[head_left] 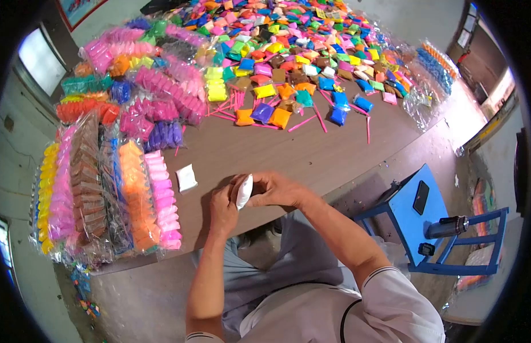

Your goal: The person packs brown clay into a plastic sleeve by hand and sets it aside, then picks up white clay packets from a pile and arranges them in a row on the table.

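Observation:
Between my two hands, just above the table's near edge, a small puffy white packet is held upright. My left hand is closed on its left side, and my right hand grips it from the right with curled fingers. What the fingertips do behind the packet is hidden. To the left of my hands, a second white packet lies flat on the brown table.
Clear bags of packets in rows stand along the table's left side. At the back spreads a large heap of colourful packets, with pink sticks before it. On the right, a blue chair bears a phone and a bottle.

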A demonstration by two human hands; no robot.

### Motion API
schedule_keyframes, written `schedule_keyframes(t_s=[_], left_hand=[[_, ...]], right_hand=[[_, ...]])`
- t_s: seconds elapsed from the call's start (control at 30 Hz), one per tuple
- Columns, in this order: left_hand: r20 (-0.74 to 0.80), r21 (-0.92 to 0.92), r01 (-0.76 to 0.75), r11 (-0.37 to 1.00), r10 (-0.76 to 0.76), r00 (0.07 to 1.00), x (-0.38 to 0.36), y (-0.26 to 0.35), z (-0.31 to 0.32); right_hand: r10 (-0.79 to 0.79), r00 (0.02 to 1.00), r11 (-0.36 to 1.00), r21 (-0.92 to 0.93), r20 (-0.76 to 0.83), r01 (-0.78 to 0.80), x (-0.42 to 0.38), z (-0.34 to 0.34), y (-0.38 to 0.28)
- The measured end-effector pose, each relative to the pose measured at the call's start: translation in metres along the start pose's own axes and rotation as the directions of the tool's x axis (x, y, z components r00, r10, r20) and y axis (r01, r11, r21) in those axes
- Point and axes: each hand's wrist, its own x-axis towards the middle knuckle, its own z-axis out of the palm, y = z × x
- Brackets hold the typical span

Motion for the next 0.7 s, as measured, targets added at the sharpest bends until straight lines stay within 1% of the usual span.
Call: schedule_keyframes(t_s=[0.03,0.07,0.1,0.13,0.17,0.2,0.23,0.3,0.33,0.37,0.43,0.47,0.53,0.57,0.63,0.67,0.7], left_hand=[[-0.017,-0.020,-0.077,0.997,0.077,0.997,0.000,0.001,0.000],[-0.016,-0.020,-0.078,0.997,0.078,0.997,-0.001,0.002,-0.001],[0.021,0.004,-0.004,1.000,0.004,1.000,-0.002,0.005,-0.003],[0.056,0.031,0.067,0.997,-0.069,0.996,-0.002,0.008,-0.005],[0.091,0.061,0.137,0.989,-0.142,0.986,-0.002,0.011,-0.008],[0.050,-0.028,0.205,0.978,-0.204,0.978,-0.003,0.017,-0.006],[0.052,-0.028,0.202,0.979,-0.201,0.978,-0.003,0.016,-0.007],[0.004,-0.194,0.205,0.959,-0.208,0.978,-0.003,0.014,-0.009],[-0.003,-0.195,0.186,0.963,-0.190,0.982,-0.003,0.015,-0.009],[-0.003,-0.197,0.185,0.963,-0.189,0.982,-0.003,0.017,-0.010],[0.040,-0.156,0.192,0.969,-0.188,0.981,-0.002,0.021,-0.013],[0.039,-0.155,0.194,0.969,-0.190,0.981,-0.003,0.018,-0.014],[0.037,-0.072,0.158,0.985,-0.156,0.987,-0.003,0.014,-0.013],[0.038,-0.071,0.159,0.985,-0.157,0.987,-0.004,0.014,-0.014],[0.086,-0.093,0.156,0.983,-0.149,0.985,-0.004,0.020,-0.017],[0.086,-0.093,0.157,0.983,-0.149,0.985,-0.005,0.018,-0.016],[0.091,-0.121,0.145,0.982,-0.135,0.987,-0.005,0.016,-0.016]], right_hand=[[-0.001,1.000,1.000,0.000,-0.001,0.001,-0.001,0.001,0.001],[0.020,0.998,1.000,-0.021,-0.064,-0.022,-0.001,0.003,0.002],[0.040,0.991,0.998,-0.041,-0.127,-0.045,-0.002,0.004,0.003],[0.039,0.991,0.998,-0.041,-0.128,-0.045,-0.002,0.004,0.005],[0.060,0.974,0.996,0.073,-0.217,-0.045,-0.002,0.003,0.007],[0.090,0.949,0.982,0.186,-0.302,-0.034,-0.002,0.002,0.008],[0.088,0.948,0.982,0.184,-0.305,-0.032,-0.002,0.001,0.007],[0.150,0.935,0.988,0.074,-0.322,-0.133,-0.001,0.002,0.001],[0.146,0.930,0.989,0.032,-0.337,-0.143,-0.001,0.011,-0.011],[0.146,0.930,0.989,0.030,-0.339,-0.144,0.001,0.012,-0.008],[0.040,0.933,0.990,-0.112,-0.357,-0.085,0.005,0.014,0.000],[0.042,0.934,0.990,-0.111,-0.354,-0.086,0.006,0.015,0.002],[-0.030,0.943,0.984,-0.176,-0.330,-0.030,0.006,0.019,0.002],[-0.029,0.943,0.984,-0.175,-0.330,-0.030,0.006,0.018,0.000],[0.081,0.959,0.983,-0.135,-0.271,-0.121,0.003,0.015,-0.003],[0.082,0.959,0.983,-0.135,-0.272,-0.122,0.002,0.013,-0.004],[0.168,0.938,0.976,-0.084,-0.302,-0.202,0.001,0.011,-0.003]])
